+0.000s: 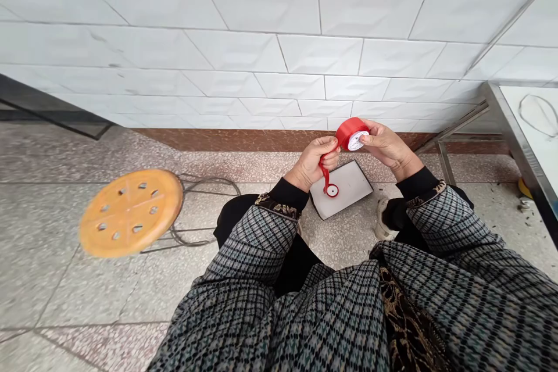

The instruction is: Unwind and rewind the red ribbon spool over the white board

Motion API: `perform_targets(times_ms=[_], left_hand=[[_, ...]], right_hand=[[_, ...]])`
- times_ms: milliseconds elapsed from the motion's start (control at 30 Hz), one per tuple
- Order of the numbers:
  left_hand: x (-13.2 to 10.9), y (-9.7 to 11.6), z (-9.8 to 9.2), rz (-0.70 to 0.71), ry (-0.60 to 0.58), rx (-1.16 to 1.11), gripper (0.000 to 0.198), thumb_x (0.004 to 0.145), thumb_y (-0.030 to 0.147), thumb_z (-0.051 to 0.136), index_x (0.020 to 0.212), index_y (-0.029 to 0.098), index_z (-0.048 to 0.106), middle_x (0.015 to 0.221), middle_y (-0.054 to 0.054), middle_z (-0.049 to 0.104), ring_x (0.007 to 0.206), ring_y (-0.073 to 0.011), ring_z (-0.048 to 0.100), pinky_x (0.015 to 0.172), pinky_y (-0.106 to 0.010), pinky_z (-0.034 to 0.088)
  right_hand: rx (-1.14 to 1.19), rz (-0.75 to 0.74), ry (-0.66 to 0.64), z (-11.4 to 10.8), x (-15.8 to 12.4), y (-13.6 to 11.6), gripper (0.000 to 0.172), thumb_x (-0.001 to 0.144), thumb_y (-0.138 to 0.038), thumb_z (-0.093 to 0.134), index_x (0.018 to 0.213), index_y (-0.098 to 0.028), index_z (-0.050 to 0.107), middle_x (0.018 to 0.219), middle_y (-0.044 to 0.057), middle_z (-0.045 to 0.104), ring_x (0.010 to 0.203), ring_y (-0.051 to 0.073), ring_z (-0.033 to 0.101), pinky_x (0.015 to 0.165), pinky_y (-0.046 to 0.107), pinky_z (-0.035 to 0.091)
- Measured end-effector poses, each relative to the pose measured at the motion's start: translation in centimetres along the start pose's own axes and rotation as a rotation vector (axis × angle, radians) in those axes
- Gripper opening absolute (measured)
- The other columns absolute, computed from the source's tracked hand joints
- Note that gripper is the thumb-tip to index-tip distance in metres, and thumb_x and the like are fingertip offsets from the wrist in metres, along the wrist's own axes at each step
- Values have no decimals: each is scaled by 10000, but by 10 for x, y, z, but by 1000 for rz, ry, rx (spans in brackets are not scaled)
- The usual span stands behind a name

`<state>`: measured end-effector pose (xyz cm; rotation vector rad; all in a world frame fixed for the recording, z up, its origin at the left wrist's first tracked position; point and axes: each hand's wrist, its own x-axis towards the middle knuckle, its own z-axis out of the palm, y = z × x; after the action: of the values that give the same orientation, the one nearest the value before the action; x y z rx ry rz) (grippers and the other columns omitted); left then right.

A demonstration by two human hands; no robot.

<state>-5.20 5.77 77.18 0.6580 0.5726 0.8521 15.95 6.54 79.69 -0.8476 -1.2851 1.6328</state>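
My right hand (386, 145) grips a spool of red ribbon (349, 129), its thumb lying on the white label at the side. My left hand (314, 161) is closed on the loose strip of red ribbon (325, 173), just left of the spool. The strip hangs down from the left fingers. Below it a small round white piece with a red rim (332, 190) shows in front of a white rectangular tray or board (349, 190) with a dark edge. Whether that piece hangs on the strip or lies on the board, I cannot tell.
An orange round stool (131, 213) with holes in its seat and thin metal legs stands on the left. A white tiled wall (279, 52) rises ahead. On the right is a metal-edged table (521, 145). My shoe (382, 220) is on the speckled floor (174, 296).
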Motion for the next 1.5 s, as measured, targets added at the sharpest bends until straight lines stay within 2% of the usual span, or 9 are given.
perform_targets(times_ms=[100, 200, 300, 533, 700, 900, 1233, 1333, 1500], left_hand=[[-1, -2, 0, 56, 4, 28, 425, 789, 330, 945, 727, 163, 559, 492, 122, 333, 386, -8, 235, 416, -161, 141], [-4, -4, 2, 175, 34, 17, 437, 722, 323, 990, 933, 180, 635, 536, 129, 433, 383, -11, 242, 418, -173, 120], [-7, -4, 3, 218, 39, 8, 489, 761, 326, 969, 1117, 201, 659, 551, 140, 452, 378, -21, 239, 427, -189, 124], [-12, 2, -7, 127, -14, -5, 371, 763, 304, 952, 883, 180, 624, 456, 151, 325, 363, -25, 192, 421, -190, 109], [-15, 6, -17, 54, -18, 31, 374, 738, 256, 963, 931, 168, 654, 489, 145, 370, 359, -17, 215, 417, -183, 109], [-11, -3, -28, -64, -56, 133, 544, 586, 335, 1060, 900, 155, 654, 517, 116, 452, 372, -4, 226, 410, -191, 64], [-10, -7, -25, -93, -55, 198, 517, 611, 324, 1043, 926, 147, 673, 550, 97, 495, 401, 4, 224, 434, -200, 60], [-16, -4, -22, -52, -27, 224, 529, 615, 341, 1041, 962, 149, 691, 579, 89, 521, 411, 1, 236, 434, -201, 78], [-27, 0, -18, 101, 135, 290, 442, 705, 357, 999, 973, 174, 699, 564, 96, 484, 409, -16, 267, 436, -202, 106]], right_hand=[[29, 5, 4, 3, -1, -1, 657, 559, -537, 1064, 1055, -224, 767, 952, 15, 764, 876, 185, 649, 894, 326, 564], [78, 24, 2, 8, 0, 2, 665, 552, -503, 1072, 1078, -227, 772, 955, 15, 768, 873, 180, 655, 892, 319, 571], [126, 25, 27, 13, 3, 10, 648, 545, -508, 1071, 1045, -237, 760, 967, 19, 770, 914, 187, 669, 926, 328, 581], [128, 115, -45, 12, 10, 17, 633, 567, -495, 1075, 1071, -246, 784, 1005, 17, 791, 932, 164, 690, 931, 305, 590], [-192, 123, -226, -3, 17, -5, 592, 632, -435, 1032, 1142, -237, 804, 1067, 37, 802, 931, 187, 701, 900, 347, 593], [-799, 2, -309, -14, 20, -13, 559, 645, -298, 970, 1184, -282, 825, 1184, 55, 784, 1092, 301, 701, 1033, 494, 551], [-1046, -105, -428, -14, 13, -17, 436, 786, -397, 921, 1198, -307, 810, 1094, 70, 765, 1157, 350, 617, 1043, 508, 509], [-1052, -146, -386, -15, 14, -12, 454, 770, -369, 939, 1201, -304, 811, 1101, 74, 762, 1151, 346, 611, 1057, 518, 506], [-969, -93, -137, -31, 20, -5, 560, 674, -334, 991, 1206, -277, 827, 1119, 88, 723, 1081, 331, 653, 1041, 536, 545]])
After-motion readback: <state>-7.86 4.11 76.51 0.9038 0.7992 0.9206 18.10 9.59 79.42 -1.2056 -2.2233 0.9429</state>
